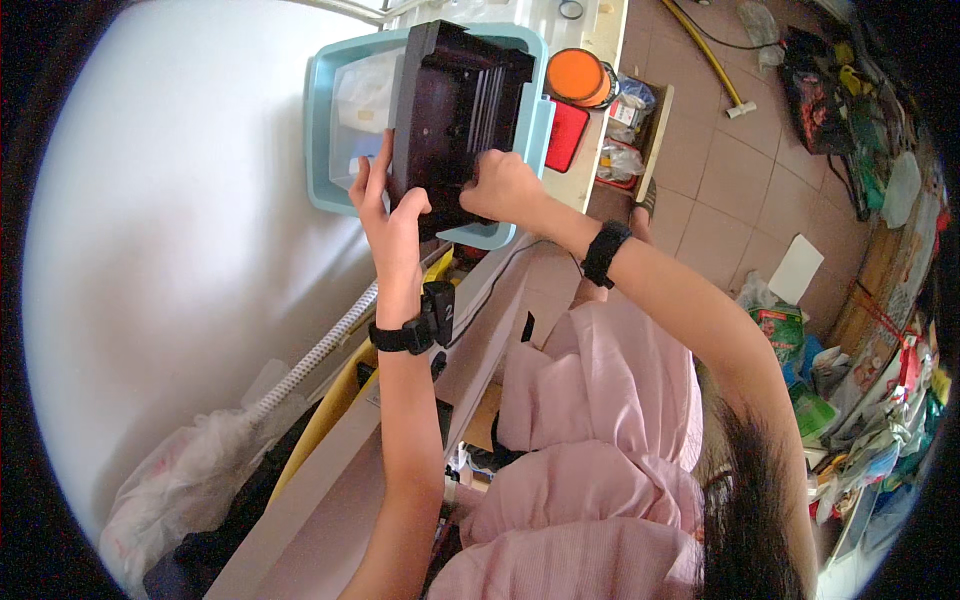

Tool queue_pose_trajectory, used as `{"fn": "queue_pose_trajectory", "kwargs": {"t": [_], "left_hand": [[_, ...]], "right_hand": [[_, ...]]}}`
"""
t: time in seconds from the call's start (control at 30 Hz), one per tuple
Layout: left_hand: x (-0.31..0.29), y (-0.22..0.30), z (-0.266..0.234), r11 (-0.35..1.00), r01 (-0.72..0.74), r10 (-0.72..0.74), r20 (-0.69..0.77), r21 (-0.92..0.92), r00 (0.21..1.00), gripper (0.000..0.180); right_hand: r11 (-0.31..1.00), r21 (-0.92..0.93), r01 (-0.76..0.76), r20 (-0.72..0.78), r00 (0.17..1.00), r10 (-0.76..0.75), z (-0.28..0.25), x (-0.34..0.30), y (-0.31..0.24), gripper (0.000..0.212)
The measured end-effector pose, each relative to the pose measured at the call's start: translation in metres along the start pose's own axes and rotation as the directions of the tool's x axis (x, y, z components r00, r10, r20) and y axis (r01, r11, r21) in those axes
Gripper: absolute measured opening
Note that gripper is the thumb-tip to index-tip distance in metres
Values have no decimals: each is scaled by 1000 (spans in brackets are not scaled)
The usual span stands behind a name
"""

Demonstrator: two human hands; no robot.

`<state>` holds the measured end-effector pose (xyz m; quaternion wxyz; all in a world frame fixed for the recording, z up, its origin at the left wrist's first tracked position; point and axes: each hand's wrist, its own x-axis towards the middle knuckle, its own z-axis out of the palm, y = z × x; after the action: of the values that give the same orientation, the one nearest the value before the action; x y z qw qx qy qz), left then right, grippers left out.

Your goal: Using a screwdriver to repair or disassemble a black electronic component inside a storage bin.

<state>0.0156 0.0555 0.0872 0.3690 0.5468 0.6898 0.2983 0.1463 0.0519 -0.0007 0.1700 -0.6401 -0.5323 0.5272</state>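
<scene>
A black plastic tray point(445, 110), box-like with raised side walls and ridges along its right side, is held at a tilt over a light blue bin point(318, 130). My left hand point(392, 215) grips its near left corner, thumb over the edge and fingers stretched along the outer wall. At the near right part of the tray, my right hand point(505, 190) is closed with its fingers curled; the fingertips are hidden against the black plastic. Inside the bin, left of the tray, sits something whitish and translucent point(362, 95).
An orange round lid point(575, 75) and a red flat case point(567, 135) lie right of the bin. An open drawer point(650, 140) holds small packages. A yellow-handled tool point(710, 55) rests on the tiled floor. Clutter is heaped at far right; a white wall point(180, 200) stands left.
</scene>
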Motion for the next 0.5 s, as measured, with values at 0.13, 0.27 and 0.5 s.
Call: {"fn": "queue_pose_trajectory", "kwargs": {"t": [0.13,0.27,0.5], "left_hand": [[3,-8,-3,999,-39,39,-5,14,999,76],[1,0,-1,1000,-24,24,3,-4,1000,76],[-1,3,-1,1000,13,-13,10,-28,1000,76]], "right_hand": [[979,-173,110,24,994,-107,1,-9,-7,39],[785,-409,466,6,861,-508,4,-18,9,39],[895,-167,413,-115,894,-434,7,-11,15,33]]}}
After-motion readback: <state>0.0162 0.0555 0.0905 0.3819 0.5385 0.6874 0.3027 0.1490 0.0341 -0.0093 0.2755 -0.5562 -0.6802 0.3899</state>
